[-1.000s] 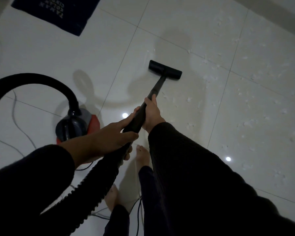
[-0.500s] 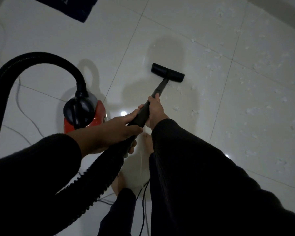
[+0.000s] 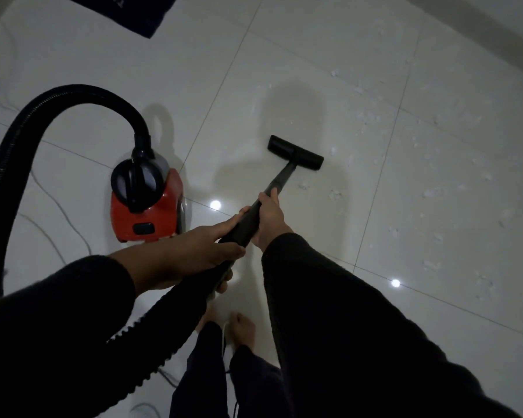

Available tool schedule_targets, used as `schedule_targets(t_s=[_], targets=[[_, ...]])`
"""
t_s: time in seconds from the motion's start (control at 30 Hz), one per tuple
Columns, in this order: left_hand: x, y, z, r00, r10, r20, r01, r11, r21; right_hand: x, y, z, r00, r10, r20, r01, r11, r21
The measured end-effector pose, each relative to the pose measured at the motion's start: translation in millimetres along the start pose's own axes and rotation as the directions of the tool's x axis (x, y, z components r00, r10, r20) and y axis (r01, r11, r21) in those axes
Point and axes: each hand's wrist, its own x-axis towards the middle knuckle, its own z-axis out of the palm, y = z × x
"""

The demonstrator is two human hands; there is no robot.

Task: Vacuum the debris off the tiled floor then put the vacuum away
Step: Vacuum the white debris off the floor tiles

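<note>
The vacuuming step is being carried out: the wand [image 3: 280, 179] is being gripped by the right hand [image 3: 269, 218] ahead and the left hand [image 3: 194, 254] behind, the nozzle [image 3: 295, 152] lying flat on the floor [image 3: 284, 55]. Debris [image 3: 429, 194] is lying mostly right of the nozzle, so a sweep that way is probably being called for; the vacuum [image 3: 147, 203] is standing to the left.

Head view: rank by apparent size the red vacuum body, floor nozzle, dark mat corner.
1. Red vacuum body, clearly largest.
2. Dark mat corner and floor nozzle look similar; the mat is cut off by the frame edge, so no ranking between them.
</note>
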Motion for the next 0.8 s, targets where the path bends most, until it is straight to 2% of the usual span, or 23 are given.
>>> schedule_targets(t_s=[0.4,0.8], targets=[[-33.2,-13.6,34.3,0.996,-0.077,-0.033,0.079,0.994,0.069,-31.3,22.1,-36.4,0.996,0.084,0.004,-0.084,0.994,0.068],[-47.8,-47.1,27.9,0.995,-0.085,-0.043,0.087,0.995,0.046,-36.5,53.2,-37.6,0.999,0.041,-0.03,-0.036,0.991,0.131]])
